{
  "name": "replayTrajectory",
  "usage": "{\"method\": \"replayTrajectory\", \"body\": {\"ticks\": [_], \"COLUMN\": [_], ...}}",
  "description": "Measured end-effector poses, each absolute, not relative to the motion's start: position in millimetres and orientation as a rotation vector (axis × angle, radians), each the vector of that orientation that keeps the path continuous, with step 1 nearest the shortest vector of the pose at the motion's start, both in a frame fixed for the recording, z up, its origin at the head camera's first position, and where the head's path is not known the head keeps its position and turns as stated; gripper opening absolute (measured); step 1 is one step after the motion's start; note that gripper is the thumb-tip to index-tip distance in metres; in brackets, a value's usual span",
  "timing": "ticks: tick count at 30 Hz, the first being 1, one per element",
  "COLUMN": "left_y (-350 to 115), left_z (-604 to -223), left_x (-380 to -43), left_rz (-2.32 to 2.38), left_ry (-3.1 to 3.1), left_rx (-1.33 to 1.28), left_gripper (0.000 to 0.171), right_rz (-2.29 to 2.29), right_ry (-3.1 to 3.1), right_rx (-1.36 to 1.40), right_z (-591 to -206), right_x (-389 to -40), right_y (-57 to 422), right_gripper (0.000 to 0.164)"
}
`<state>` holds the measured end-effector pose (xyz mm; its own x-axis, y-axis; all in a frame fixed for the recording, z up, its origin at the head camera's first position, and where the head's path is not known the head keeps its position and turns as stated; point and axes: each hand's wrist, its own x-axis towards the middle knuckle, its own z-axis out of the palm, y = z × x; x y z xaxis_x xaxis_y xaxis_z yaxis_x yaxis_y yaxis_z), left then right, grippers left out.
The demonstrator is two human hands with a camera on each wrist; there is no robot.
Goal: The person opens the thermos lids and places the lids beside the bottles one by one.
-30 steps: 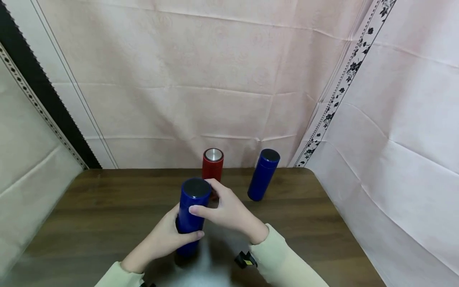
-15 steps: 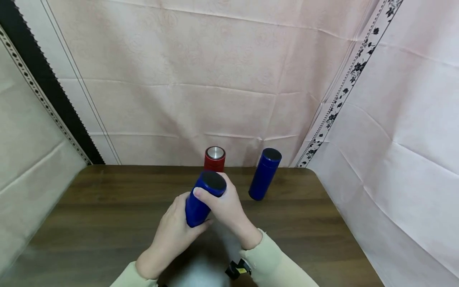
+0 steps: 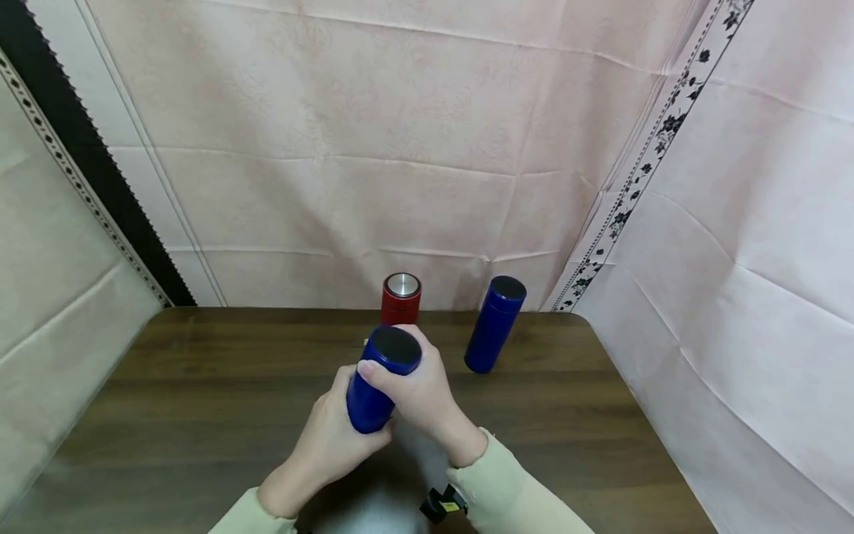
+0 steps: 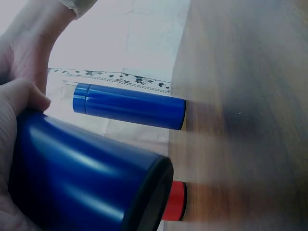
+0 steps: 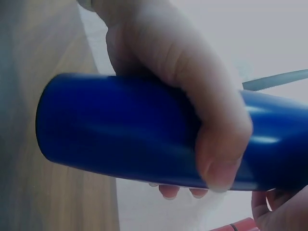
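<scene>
A blue thermos flask (image 3: 369,404) with a dark round top is held in both hands in front of the person, its top leaning to the right in the head view. My left hand (image 3: 336,437) grips the lower body, with the thumb wrapped across it, as the right wrist view shows. Up at the lid end, my right hand (image 3: 427,393) holds the flask between thumb and fingers. The flask's dark-rimmed base (image 4: 154,197) hangs over the wooden table (image 4: 240,159) in the left wrist view. Several fingers of both hands are hidden behind the flask.
Behind the held flask stands a red thermos flask (image 3: 402,302) with a silver top, partly covered. A second blue flask (image 3: 494,326) stands upright farther right. Pale cloth (image 3: 400,148) hangs along the table's back edge and both sides.
The held flask has gone from near upright to tilted, its top moving right and its base rising from near the table. In the last half second it has dipped slightly, both hands still gripping it.
</scene>
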<state>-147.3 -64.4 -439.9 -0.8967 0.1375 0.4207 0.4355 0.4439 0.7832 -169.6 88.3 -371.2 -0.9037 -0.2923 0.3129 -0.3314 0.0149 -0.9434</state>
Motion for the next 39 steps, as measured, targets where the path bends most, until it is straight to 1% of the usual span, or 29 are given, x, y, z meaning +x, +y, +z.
{"method": "replayTrajectory", "body": {"ticks": [10, 17, 22, 25, 28, 34, 36, 39], "left_y": [-71, -77, -80, -81, -83, -83, -81, -79], "left_z": [-436, -434, -431, -429, -429, -433, -434, -434], "left_x": [-147, -143, -145, -148, -151, -151, -150, -148], "left_rz": [-1.587, -1.865, -1.834, -1.739, -1.586, -1.110, -1.042, -1.085], "left_ry": [-2.373, -2.464, -2.537, -2.570, -2.574, -2.608, -2.615, -2.622], "left_rx": [-0.616, -0.807, -0.749, -0.686, -0.604, -0.470, -0.459, -0.476], "left_gripper": [0.077, 0.083, 0.074, 0.072, 0.073, 0.078, 0.079, 0.080], "right_rz": [2.128, 2.118, 2.086, 2.018, 1.924, 1.684, 1.650, 1.679], "right_ry": [-2.092, -2.159, -2.253, -2.319, -2.389, -2.520, -2.526, -2.493], "right_rx": [0.894, 1.017, 0.946, 0.877, 0.805, 0.596, 0.537, 0.509], "right_z": [-368, -368, -369, -370, -370, -372, -373, -375], "right_x": [-169, -168, -168, -169, -171, -171, -170, -169], "right_y": [88, 96, 101, 105, 109, 111, 110, 109], "right_gripper": [0.043, 0.044, 0.044, 0.045, 0.046, 0.042, 0.041, 0.040]}}
